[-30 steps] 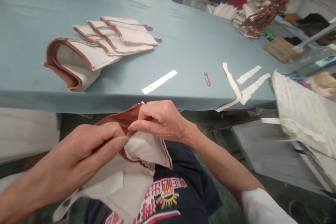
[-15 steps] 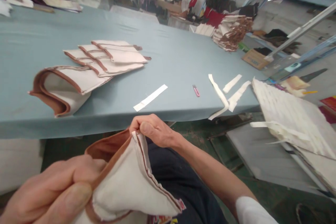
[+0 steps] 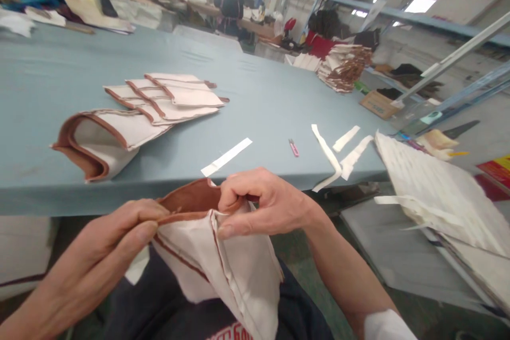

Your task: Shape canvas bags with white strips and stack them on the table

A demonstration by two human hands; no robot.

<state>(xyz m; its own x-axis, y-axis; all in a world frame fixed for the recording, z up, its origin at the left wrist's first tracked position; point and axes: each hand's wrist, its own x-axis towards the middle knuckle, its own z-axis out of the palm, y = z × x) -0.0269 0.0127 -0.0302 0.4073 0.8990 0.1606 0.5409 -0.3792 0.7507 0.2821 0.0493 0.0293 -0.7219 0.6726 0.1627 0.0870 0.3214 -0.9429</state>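
Observation:
Over my lap I hold a cream fabric bag (image 3: 255,271) with brown trim along its open top and bound seams down its sides. My left hand (image 3: 123,234) pinches the brown edge at the left of the opening. Near a side seam, my right hand (image 3: 266,202) grips the rim between thumb and bent fingers. The brown lining (image 3: 191,196) shows inside the mouth. On the table beyond lie similar cream bags (image 3: 183,95), overlapped, and the nearest bag (image 3: 99,141) has its brown-edged mouth gaping.
The blue-grey table (image 3: 255,101) holds a white strip (image 3: 227,157), small pink thread snips (image 3: 294,147) and several cream fabric strips (image 3: 329,151). At the far right corner stands a stack of brown-and-cream pieces (image 3: 345,66). A cream padded sheet (image 3: 434,191) lies at right. A person (image 3: 230,2) is in the background.
My left hand has moved up and away from the camera along the rim. The bag has turned and now hangs lower, with its opening toward the table. My right hand's grip has shifted.

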